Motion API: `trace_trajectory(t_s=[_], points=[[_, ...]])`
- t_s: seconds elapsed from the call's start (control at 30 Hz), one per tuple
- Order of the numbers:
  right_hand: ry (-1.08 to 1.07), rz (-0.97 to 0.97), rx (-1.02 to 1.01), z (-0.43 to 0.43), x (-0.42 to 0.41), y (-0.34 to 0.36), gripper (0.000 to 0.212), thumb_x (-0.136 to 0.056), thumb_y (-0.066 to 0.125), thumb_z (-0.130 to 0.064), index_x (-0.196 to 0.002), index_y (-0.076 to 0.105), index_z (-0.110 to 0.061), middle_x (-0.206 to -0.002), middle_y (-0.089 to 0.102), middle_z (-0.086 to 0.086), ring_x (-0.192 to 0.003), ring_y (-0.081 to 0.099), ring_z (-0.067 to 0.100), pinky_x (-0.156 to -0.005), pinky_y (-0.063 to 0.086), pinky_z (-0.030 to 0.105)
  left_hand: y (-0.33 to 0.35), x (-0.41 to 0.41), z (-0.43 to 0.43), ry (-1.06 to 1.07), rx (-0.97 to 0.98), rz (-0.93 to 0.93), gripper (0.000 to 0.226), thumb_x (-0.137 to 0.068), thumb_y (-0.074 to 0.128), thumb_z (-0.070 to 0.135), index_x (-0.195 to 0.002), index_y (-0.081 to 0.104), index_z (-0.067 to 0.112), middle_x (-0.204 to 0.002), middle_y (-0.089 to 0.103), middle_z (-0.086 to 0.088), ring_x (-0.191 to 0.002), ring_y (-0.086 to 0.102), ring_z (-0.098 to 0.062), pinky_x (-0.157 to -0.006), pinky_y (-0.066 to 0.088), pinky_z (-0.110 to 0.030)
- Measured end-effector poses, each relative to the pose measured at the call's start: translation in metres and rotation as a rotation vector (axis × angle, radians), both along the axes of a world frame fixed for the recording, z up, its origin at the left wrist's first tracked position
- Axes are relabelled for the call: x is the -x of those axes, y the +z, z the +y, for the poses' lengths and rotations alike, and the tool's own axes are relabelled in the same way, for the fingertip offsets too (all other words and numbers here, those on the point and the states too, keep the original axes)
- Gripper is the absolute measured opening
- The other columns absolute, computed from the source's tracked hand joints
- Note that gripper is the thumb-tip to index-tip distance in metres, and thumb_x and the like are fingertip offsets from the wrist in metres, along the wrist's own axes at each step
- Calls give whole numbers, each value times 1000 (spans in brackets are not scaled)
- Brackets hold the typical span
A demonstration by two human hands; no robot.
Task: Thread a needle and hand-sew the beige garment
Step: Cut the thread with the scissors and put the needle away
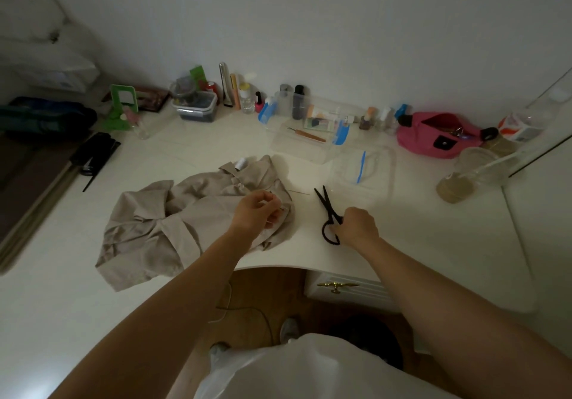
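A crumpled beige cloth garment [148,228] is spread on the white worktop [402,237], under and left of the left fingers, kept close for sewing. A small white thread spool [240,163] is parked on the garment's far edge, just beyond those fingers, within reach. The left hand [255,213] is held just above the garment, fingers [274,200] curled, thumb and forefinger drawn together. A thread end may be pinched, but it is too small and dim to tell. A thin pale sliver [298,193], possibly the needle, is laid on the worktop between the two hands. Long black metal scissors [326,203] are lying flat, blades slightly parted and pointed away. Their loops are gripped by the curled fingers of the right hand [359,224], judged as readied for cutting thread. A clear plastic zip bag [362,169] is left beyond the right fingers.
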State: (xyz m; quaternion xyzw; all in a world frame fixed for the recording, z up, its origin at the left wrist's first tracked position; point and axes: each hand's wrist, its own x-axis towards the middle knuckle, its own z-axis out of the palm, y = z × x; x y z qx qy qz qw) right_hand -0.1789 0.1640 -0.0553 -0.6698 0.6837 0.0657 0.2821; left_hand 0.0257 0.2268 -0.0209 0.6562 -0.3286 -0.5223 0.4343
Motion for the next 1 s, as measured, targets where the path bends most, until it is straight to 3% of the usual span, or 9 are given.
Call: trace_trajectory(t_s=[0.13, 0.2, 0.3, 0.37, 0.43, 0.5, 0.6, 0.83, 1.0], points=[[48, 111, -14, -5, -3, 7, 22, -94, 60, -20, -104, 63, 0, -103, 63, 12, -92, 62, 27, -64, 41, 27, 5, -4, -3, -76, 14, -80, 8, -93, 59, 8, -86, 61, 5, -67, 59, -4, -60, 53, -14, -55, 46, -18], [93, 52, 87, -11, -8, 12, 23, -93, 59, -16, -111, 62, -3, -113, 62, 13, -99, 62, 27, -69, 42, 27, 7, -6, -5, -107, 11, -98, 8, -92, 61, 9, -84, 61, 8, -65, 57, -3, -59, 52, -12, -56, 46, -18], [186, -522, 143, -21, -27, 25, 45, -91, 49, 1, -132, 54, -16, -134, 52, 2, -97, 58, 18, -78, 40, 19, 13, -6, -10, -168, 26, -184, 6, -91, 64, 14, -85, 66, 11, -60, 56, 5, -55, 49, -7, -55, 43, -16], [149, -881, -77, -20, -46, 43, 61, -88, 40, 9, -140, 45, -23, -137, 49, -9, -85, 62, 14, -71, 45, 20, 21, -5, -11, -223, 50, -208, 8, -90, 65, 13, -85, 68, 9, -54, 57, 14, -48, 45, -1, -50, 38, -12], [95, -1039, -341, -18, -64, 56, 61, -88, 36, 10, -140, 46, -18, -120, 59, -3, -70, 60, 11, -63, 46, 22, 29, -8, -13, -224, 82, -117, 12, -91, 63, 11, -88, 68, 0, -57, 60, 8, -45, 41, -4, -45, 33, -14], [105, -1055, -485, -20, -73, 60, 40, -94, 37, 3, -128, 56, -8, -87, 60, 4, -59, 49, 11, -60, 41, 24, 34, -17, -14, -105, 121, 1, 12, -92, 61, 8, -87, 66, -2, -56, 53, -4, -42, 37, -8, -41, 31, -17], [147, -978, -377, -29, -69, 60, 23, -102, 45, -13, -104, 68, -7, -55, 43, -12, -52, 36, 5, -55, 33, 21, 35, -36, -18, 157, 151, 47, 14, -92, 56, 4, -79, 58, 5, -46, 44, 1, -37, 35, -8, -38, 30, -19], [-202, -1013, -13, -44, -65, 75, 19, -99, 55, -19, -93, 72, -15, -67, 41, -4, -53, 33, 6, -49, 30, 16, 19, -81, -19, 614, 20, -87, 16, -91, 46, 8, -77, 52, 12, -60, 48, -6, -48, 40, -16, -42, 30, -21], [-418, -964, 169, -42, -71, 83, 17, -93, 63, -22, -99, 75, -11, -71, 56, -9, -63, 42, 6, -59, 37, 18, 4, -115, -8, 420, -171, -407, 25, -91, 43, 24, -73, 54, 11, -65, 53, -8, -62, 49, -26, -61, 39, -33]])
